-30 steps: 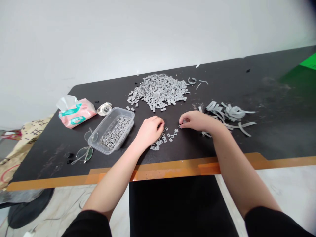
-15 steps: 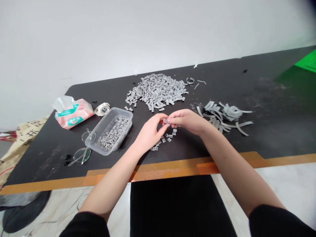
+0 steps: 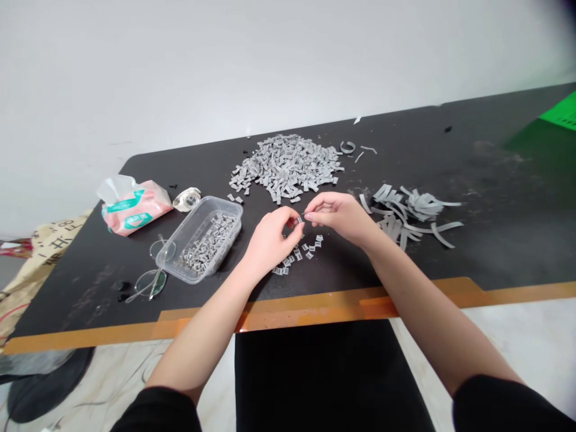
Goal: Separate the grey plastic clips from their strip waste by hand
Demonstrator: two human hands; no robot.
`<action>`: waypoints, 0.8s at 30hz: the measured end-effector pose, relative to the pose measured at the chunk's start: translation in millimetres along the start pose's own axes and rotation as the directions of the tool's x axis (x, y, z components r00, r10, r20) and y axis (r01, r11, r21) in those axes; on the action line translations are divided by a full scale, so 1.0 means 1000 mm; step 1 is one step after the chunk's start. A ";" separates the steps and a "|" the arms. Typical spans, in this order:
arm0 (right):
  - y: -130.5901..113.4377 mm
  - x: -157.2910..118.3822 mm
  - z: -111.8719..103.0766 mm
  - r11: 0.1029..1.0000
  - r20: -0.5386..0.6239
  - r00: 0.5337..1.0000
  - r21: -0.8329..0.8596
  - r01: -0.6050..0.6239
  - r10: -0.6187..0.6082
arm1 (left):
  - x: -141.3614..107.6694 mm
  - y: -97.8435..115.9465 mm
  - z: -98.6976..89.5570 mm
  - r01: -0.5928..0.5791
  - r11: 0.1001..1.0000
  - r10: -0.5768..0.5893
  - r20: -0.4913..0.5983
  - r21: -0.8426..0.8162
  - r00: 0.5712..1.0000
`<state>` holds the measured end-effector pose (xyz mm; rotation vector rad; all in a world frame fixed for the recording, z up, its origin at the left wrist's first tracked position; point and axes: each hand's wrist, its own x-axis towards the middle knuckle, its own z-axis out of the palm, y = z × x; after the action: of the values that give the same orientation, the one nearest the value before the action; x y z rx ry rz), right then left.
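My left hand (image 3: 272,240) pinches a small grey ribbed piece (image 3: 299,221) between thumb and fingertips. My right hand (image 3: 337,217) reaches in from the right, its thumb and forefinger closed on a thin grey sliver (image 3: 306,213) running to that piece. Below the hands lies a loose scatter of similar pieces (image 3: 299,252). Behind them is a large heap of grey pieces (image 3: 285,168). To the right lies a tangle of grey plastic strips (image 3: 411,210).
A clear plastic tray (image 3: 200,240) holding grey pieces stands left of my hands. Beyond it are a pink tissue pack (image 3: 132,207), a small roll (image 3: 186,199) and wire-framed glasses (image 3: 150,283). The black table (image 3: 450,150) has an orange front edge.
My hands have come apart slightly after meeting over the scatter. My right hand has shifted right and now draws a thin sliver from the piece in my left hand.
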<state>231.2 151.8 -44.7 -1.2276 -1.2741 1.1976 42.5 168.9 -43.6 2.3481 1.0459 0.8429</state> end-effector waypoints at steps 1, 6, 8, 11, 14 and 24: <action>0.000 0.000 0.001 0.999 -0.006 1.000 -0.036 0.026 -0.027 | 0.000 0.000 0.000 0.013 1.000 -0.013 0.003 -0.003 1.000; 0.001 -0.002 0.005 0.972 -0.023 0.984 -0.167 0.168 -0.174 | -0.001 -0.001 0.000 0.059 0.998 -0.058 0.012 -0.030 0.998; 0.001 -0.002 0.004 0.942 -0.014 0.969 -0.240 0.235 -0.246 | 0.000 -0.002 0.000 0.069 0.997 -0.068 0.009 -0.033 0.998; 0.001 -0.002 0.003 0.896 0.036 0.951 -0.324 0.302 -0.308 | 0.001 -0.002 0.000 0.078 0.997 -0.078 0.011 -0.011 0.997; 0.004 0.000 0.003 0.862 0.081 0.935 -0.368 0.350 -0.345 | 0.002 -0.002 0.000 0.074 0.995 -0.077 0.041 0.070 0.996; 0.004 -0.001 0.003 0.975 0.062 0.997 -0.213 0.068 -0.056 | 0.003 -0.005 0.001 0.066 0.983 -0.080 0.077 0.172 0.994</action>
<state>228.8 150.3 -49.3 -1.3064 -1.5042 1.0765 41.8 174.0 -45.9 2.4438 1.2024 0.6449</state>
